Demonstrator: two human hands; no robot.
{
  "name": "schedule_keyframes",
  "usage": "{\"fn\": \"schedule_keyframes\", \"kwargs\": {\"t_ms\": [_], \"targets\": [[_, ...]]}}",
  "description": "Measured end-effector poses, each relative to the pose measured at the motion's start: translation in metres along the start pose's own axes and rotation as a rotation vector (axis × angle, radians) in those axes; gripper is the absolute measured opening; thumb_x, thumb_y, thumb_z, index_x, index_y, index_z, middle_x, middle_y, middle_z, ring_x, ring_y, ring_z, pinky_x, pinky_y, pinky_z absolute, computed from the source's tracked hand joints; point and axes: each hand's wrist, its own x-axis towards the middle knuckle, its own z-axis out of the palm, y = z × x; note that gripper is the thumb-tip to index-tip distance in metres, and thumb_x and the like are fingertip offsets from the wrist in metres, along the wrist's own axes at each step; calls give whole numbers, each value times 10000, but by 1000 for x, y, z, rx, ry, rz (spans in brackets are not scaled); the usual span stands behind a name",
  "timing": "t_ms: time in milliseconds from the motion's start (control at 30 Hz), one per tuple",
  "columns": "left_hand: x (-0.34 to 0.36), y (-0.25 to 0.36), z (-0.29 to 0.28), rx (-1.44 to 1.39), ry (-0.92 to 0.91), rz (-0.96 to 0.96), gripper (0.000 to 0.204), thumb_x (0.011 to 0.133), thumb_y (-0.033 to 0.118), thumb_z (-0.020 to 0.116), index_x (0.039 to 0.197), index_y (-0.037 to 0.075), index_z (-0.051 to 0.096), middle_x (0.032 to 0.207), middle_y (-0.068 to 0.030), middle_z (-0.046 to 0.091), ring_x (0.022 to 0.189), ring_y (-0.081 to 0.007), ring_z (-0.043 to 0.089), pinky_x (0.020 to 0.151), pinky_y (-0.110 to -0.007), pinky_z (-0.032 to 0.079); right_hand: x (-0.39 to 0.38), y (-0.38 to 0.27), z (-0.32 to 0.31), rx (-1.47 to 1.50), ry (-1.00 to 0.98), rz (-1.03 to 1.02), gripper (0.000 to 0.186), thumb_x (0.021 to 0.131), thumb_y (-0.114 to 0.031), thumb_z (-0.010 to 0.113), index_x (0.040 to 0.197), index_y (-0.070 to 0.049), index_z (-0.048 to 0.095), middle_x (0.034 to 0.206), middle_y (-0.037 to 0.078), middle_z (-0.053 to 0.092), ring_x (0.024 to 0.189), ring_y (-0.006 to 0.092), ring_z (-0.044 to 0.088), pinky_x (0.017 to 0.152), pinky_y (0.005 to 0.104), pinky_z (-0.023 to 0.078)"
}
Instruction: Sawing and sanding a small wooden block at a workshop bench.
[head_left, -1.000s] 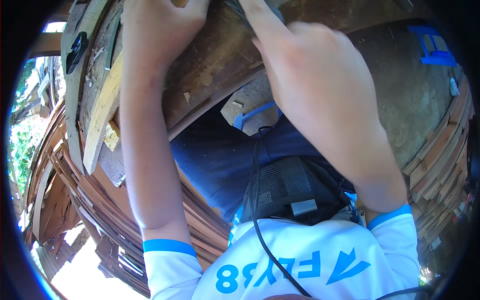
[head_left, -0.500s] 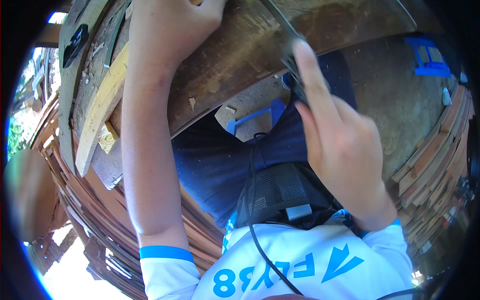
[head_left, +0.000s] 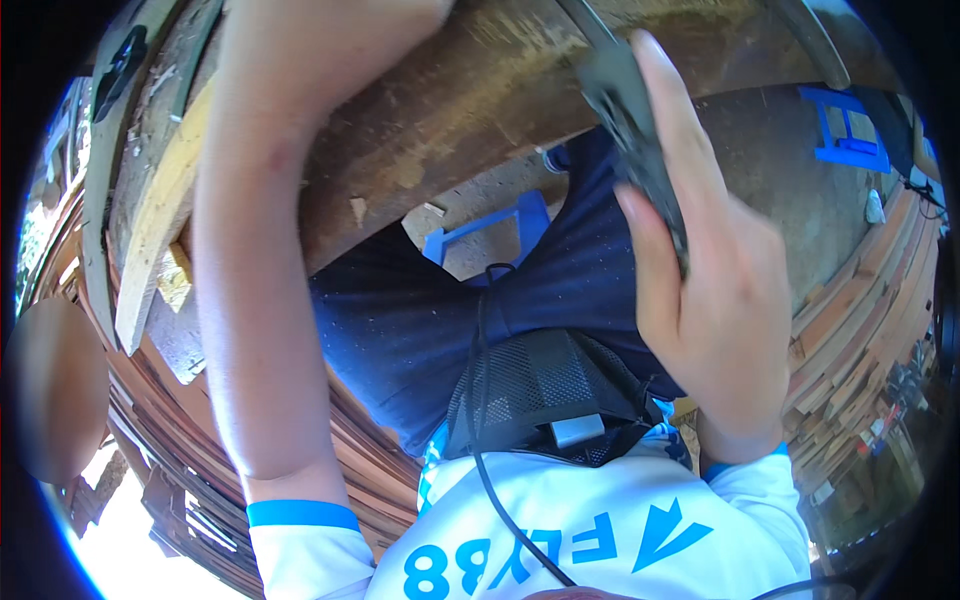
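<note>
My right hand (head_left: 715,260) is closed on a dark metal tool (head_left: 630,130) with a long narrow bar that runs up to the top edge, its index finger stretched along the tool's side. My left hand (head_left: 330,35) is at the upper edge over the worn brown wooden bench (head_left: 430,120); its fingers are cut off, so what they hold is hidden. Beside my left forearm lie a pale wooden strip (head_left: 150,265), a grey curved board (head_left: 100,230) and a black clamp-like piece (head_left: 120,75). A curved metal bar (head_left: 825,55) lies toward the bench's right.
Blue plastic stools stand below the bench (head_left: 530,225) and at the right (head_left: 845,150). Stacked wooden strips line the left (head_left: 155,420) and right (head_left: 830,320). My legs and a black mesh pouch (head_left: 530,390) are below. A blurred brown shape (head_left: 60,390) fills the left rim.
My right hand and the tool have moved rightward from near my left hand, with more of the tool now showing. The view has shifted slightly, and the blurred shape appeared at the left rim.
</note>
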Motion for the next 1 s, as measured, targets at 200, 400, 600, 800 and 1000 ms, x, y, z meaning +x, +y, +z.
{"fn": "schedule_keyframes", "kwargs": {"t_ms": [200, 400, 600, 800, 1000], "targets": [[-6, 0, -8, -60, -34, -55, 340, 864, 206, 779, 1058, -52, 672, 1046, -215, 700, 1003, -360, 684, 895, -409, 531, 31, -6, 9, -234, 44, -74, 591, 955, -90, 632, 1523, -74, 471, 711, 191, 668, 615, 343, 674, 585, 448, 531], [0, -4, -4, 4, 23, 71, 328, 839, 197, 785, 1024, -53, 681, 1007, -227, 704, 975, -379, 678, 881, -426, 526, 11, -5, -2, -55, -15, 6, 534, 991, -46, 593, 1515, -77, 499, 1173, 264, 702, 888, 423, 735, 725, 399, 563], [-11, -5, -6, -53, -2, 25, 327, 833, 196, 791, 1016, -56, 688, 993, -218, 707, 973, -382, 678, 878, -431, 524, 28, -1, 16, -167, 83, -83, 538, 966, -137, 618, 1482, -47, 494, 688, 207, 677, 631, 396, 688, 590, 463, 557], [2, -30, 3, -34, 57, 70, 313, 861, 189, 786, 1022, -63, 694, 991, -216, 706, 962, -362, 685, 871, -407, 526, 15, -16, 9, -63, 36, 4, 496, 986, -51, 603, 1476, -50, 522, 1035, 285, 686, 841, 484, 666, 692, 410, 551], [-8, -32, 7, -18, 57, 122, 325, 863, 202, 794, 1031, -59, 698, 991, -207, 703, 970, -355, 682, 885, -408, 523, 34, 0, 18, -101, 75, -54, 489, 979, -51, 609, 1461, -38, 530, 1003, 290, 683, 864, 488, 657, 680, 396, 549]]}}
